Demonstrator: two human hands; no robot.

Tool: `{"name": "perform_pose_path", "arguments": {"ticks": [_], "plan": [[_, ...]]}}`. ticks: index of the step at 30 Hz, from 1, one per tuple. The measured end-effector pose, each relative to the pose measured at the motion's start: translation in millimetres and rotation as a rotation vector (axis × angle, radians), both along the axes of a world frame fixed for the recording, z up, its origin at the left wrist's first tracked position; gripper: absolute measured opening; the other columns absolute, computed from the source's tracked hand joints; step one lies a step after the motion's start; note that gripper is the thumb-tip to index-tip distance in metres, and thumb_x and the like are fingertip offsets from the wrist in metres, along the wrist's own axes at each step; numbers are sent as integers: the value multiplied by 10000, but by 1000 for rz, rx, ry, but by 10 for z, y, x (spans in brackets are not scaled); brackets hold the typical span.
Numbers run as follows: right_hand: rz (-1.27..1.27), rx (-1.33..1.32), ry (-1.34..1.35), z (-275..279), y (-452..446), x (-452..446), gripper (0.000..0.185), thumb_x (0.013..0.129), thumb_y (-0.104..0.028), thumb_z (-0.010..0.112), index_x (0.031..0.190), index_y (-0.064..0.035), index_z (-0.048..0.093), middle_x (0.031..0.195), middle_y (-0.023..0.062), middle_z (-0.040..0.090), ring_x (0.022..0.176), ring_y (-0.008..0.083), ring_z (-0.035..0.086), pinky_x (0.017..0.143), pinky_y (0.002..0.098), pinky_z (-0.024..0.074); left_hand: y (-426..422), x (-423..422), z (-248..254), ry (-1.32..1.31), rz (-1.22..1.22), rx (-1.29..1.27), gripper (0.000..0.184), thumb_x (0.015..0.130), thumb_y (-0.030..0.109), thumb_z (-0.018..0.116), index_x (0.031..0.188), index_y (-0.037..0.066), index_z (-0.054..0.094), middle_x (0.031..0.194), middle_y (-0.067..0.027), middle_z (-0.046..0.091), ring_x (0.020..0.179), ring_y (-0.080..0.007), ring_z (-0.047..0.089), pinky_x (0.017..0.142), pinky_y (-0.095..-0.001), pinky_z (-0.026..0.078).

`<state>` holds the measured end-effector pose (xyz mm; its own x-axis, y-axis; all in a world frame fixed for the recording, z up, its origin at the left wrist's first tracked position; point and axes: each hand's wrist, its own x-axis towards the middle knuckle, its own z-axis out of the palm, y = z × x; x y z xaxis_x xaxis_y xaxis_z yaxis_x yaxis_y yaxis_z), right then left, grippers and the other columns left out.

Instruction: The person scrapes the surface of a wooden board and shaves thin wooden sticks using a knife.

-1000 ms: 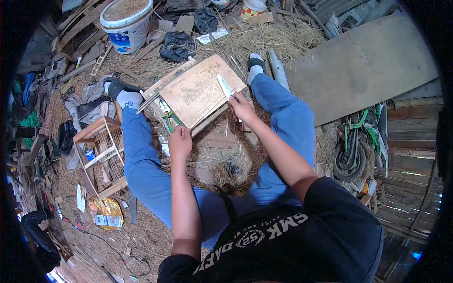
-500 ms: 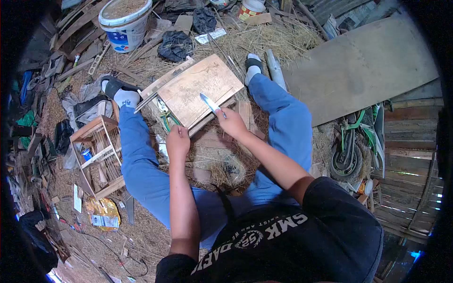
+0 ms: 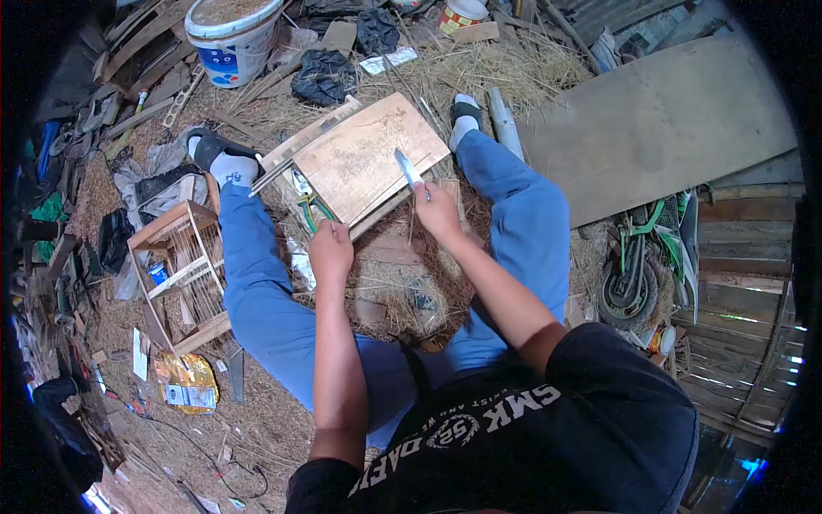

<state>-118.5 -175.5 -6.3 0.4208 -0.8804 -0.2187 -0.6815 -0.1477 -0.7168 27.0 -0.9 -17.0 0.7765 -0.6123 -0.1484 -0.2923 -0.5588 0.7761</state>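
A knife [image 3: 406,166] is gripped in my right hand [image 3: 438,211], its blade over the near right part of a pale wooden board [image 3: 364,150]. The board lies raised off the ground between my legs. At the board's near left corner, my left hand [image 3: 331,250] has its fingers pinched together; what they hold, if anything, is too small to make out. Just beyond that hand, a tool with a green handle [image 3: 308,212] rests beside the board. Thin sticks [image 3: 276,176] lie along the board's left end.
On the left stands a wooden frame with thin bars [image 3: 184,278]. A white bucket [image 3: 233,47] and black plastic bags [image 3: 324,77] are at the back. To the right are a large flat panel [image 3: 659,120] and a motorcycle wheel [image 3: 628,291]. Straw and shavings cover the ground.
My right hand has moved right with the knife, away from my left hand. My left hand stays by the board's near left corner. The whole view has shifted slightly.
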Motion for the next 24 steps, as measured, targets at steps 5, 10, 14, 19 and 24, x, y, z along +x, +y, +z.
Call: {"name": "perform_pose_path", "arguments": {"ticks": [5, 10, 14, 19, 24], "plan": [[226, -89, 24, -22, 453, 43, 352, 1024, -334, 520, 1014, -34, 704, 795, 268, 677, 744, 447, 676, 690, 512, 527, -16, -1, 22, 56, 28, -28, 214, 944, 190, 661, 894, -15, 626, 811, -202, 706, 768, -389, 695, 709, -456, 529], [11, -27, 18, -22, 32, -5, 376, 1035, -336, 508, 1029, -17, 705, 792, 242, 686, 725, 407, 682, 672, 466, 528, 7, 0, 38, 49, 6, -7, 211, 943, 188, 661, 891, -13, 625, 813, -199, 708, 765, -386, 697, 709, -453, 530], [256, -165, 26, -160, 481, 45, 358, 1021, -335, 521, 1034, -32, 711, 874, 263, 693, 813, 433, 687, 732, 528, 516, -5, -11, 76, 13, 20, -1, 201, 938, 182, 662, 893, -11, 630, 810, -197, 708, 768, -387, 698, 711, -455, 531], [5, -6, 50, -44, -120, 6, 355, 1025, -334, 527, 1018, -40, 727, 837, 235, 703, 750, 386, 687, 692, 470, 525, 18, -8, 31, 17, 13, -9, 197, 932, 182, 664, 895, -10, 636, 810, -195, 707, 769, -385, 699, 715, -457, 532], [246, -130, -10, -2, 552, 126, 364, 1036, -345, 524, 1008, -33, 709, 774, 230, 683, 690, 367, 676, 669, 463, 520, 1, 5, -16, 16, 15, -30, 192, 932, 180, 662, 892, -6, 632, 804, -195, 704, 754, -378, 698, 707, -451, 531]]}}
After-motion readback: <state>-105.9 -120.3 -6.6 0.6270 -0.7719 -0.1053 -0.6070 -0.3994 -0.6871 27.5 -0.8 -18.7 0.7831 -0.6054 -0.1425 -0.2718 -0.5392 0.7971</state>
